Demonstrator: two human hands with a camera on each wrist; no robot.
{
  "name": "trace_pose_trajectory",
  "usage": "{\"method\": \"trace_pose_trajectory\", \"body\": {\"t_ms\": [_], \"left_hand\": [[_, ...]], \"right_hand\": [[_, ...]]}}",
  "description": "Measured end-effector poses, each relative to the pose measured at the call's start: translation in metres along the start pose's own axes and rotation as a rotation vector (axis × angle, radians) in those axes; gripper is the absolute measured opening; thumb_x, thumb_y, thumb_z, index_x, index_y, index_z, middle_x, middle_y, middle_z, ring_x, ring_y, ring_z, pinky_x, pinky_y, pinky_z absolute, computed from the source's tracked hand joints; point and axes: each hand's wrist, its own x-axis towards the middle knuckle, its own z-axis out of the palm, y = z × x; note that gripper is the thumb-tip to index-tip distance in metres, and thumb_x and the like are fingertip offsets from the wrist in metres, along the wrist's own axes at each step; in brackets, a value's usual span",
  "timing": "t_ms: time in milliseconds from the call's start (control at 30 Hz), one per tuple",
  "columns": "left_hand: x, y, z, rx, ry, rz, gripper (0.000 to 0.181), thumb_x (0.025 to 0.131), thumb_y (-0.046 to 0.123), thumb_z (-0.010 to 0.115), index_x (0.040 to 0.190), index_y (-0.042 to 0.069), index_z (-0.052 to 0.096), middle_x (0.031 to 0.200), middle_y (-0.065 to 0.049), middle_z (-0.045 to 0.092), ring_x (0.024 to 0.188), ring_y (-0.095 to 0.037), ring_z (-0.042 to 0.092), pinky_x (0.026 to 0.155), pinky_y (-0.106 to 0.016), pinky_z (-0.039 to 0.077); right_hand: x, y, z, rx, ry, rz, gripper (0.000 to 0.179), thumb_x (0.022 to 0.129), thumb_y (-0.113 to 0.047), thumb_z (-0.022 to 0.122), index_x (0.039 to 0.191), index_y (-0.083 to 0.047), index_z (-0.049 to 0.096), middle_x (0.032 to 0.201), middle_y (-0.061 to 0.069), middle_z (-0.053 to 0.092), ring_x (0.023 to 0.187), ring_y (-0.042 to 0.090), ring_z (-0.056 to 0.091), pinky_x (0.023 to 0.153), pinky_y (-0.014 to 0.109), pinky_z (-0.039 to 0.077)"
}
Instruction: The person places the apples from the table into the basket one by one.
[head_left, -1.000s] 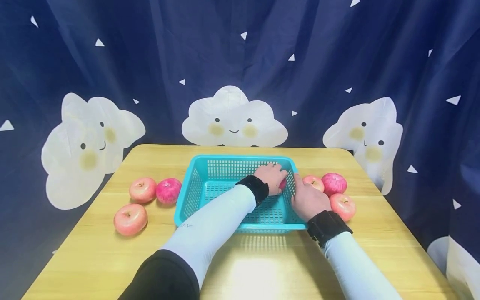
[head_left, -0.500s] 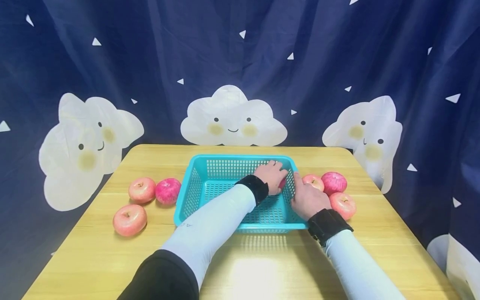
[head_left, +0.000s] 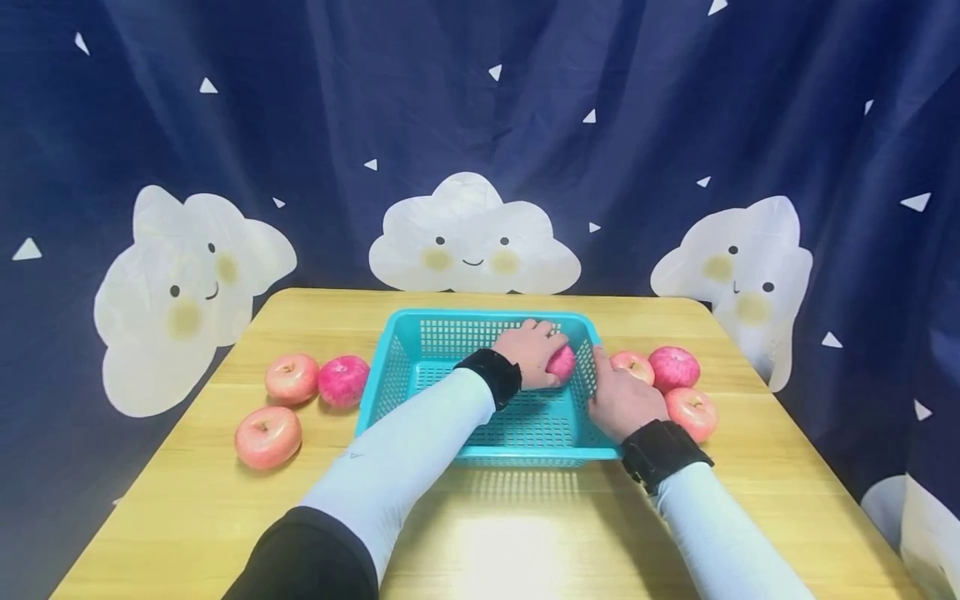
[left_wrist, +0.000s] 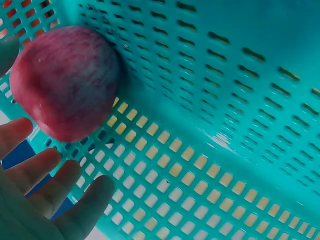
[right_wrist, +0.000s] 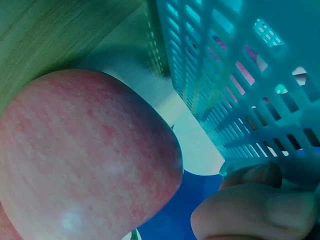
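A dark pink apple [head_left: 562,364] sits in the right end of a turquoise plastic basket [head_left: 540,453], against its right wall in the head view. My left hand [head_left: 528,354] is inside the basket, just left of that apple. In the left wrist view its fingers [left_wrist: 87,207] are spread and loosely bent, with a gap between most of them and the apple [left_wrist: 67,82]. My right hand [head_left: 628,406] grips the basket's right rim. In the right wrist view, its bent fingers [right_wrist: 250,210] are at the basket wall [right_wrist: 240,85], beside a large pale-red apple [right_wrist: 90,155].
Right of the basket, two pale-red apples [head_left: 692,414] and a darker pink one [head_left: 673,369] lie close together. On the left stand two more pale-red apples [head_left: 268,437] and a dark pink apple [head_left: 343,381] near the basket. A dark blue curtain [head_left: 480,125] hangs behind the table [head_left: 360,533].
My left hand has let go of the apple in the basket and drawn slightly left, so more of the apple shows. My right hand keeps its grip on the rim.
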Motion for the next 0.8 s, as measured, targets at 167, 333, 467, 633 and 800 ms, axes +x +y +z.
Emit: {"method": "trace_pose_trajectory", "body": {"t_ms": [167, 333, 467, 633, 800], "left_hand": [[-0.011, -0.009, -0.006, -0.05, -0.018, -0.025, 0.073, 0.088, 0.058, 0.068, 0.15, 0.026, 0.047, 0.144, -0.003, 0.049, 0.128, -0.024, 0.044, 0.096, -0.044, 0.052], [-0.023, -0.016, -0.012, -0.087, -0.027, -0.061, 0.073, 0.09, 0.057, 0.067, 0.152, 0.027, 0.045, 0.147, -0.002, 0.047, 0.132, -0.025, 0.043, 0.098, -0.045, 0.051], [-0.031, -0.021, -0.013, -0.087, -0.02, -0.057, 0.072, 0.091, 0.056, 0.066, 0.153, 0.026, 0.045, 0.148, -0.003, 0.047, 0.132, -0.025, 0.043, 0.1, -0.046, 0.049], [-0.041, -0.026, -0.015, -0.08, -0.009, -0.05, 0.069, 0.092, 0.054, 0.065, 0.153, 0.026, 0.046, 0.15, -0.003, 0.047, 0.134, -0.026, 0.043, 0.102, -0.046, 0.047], [-0.053, -0.03, -0.02, -0.058, -0.01, -0.041, 0.07, 0.093, 0.053, 0.065, 0.153, 0.024, 0.045, 0.15, -0.004, 0.047, 0.135, -0.027, 0.043, 0.104, -0.045, 0.046]], "right_hand": [[0.0, 0.002, 0.0, -0.003, 0.014, -0.004, 0.077, 0.091, -0.017, 0.058, 0.159, -0.002, 0.024, 0.083, 0.015, 0.066, 0.069, 0.03, 0.066, 0.051, 0.047, 0.052], [-0.001, 0.003, 0.0, -0.002, 0.04, -0.026, 0.077, 0.092, -0.016, 0.059, 0.158, -0.001, 0.024, 0.119, 0.031, 0.061, 0.087, 0.04, 0.068, 0.06, 0.054, 0.056], [-0.002, 0.003, 0.001, 0.02, 0.038, -0.033, 0.077, 0.091, -0.014, 0.061, 0.157, 0.0, 0.024, 0.124, 0.034, 0.055, 0.089, 0.042, 0.067, 0.065, 0.055, 0.057], [-0.003, 0.002, 0.002, 0.048, 0.032, -0.04, 0.077, 0.092, -0.011, 0.06, 0.157, 0.001, 0.023, 0.122, 0.035, 0.057, 0.091, 0.042, 0.067, 0.066, 0.055, 0.057], [-0.003, 0.001, 0.003, 0.047, 0.039, -0.05, 0.076, 0.091, -0.011, 0.058, 0.157, 0.002, 0.023, 0.12, 0.034, 0.06, 0.095, 0.044, 0.067, 0.066, 0.055, 0.056]]}}
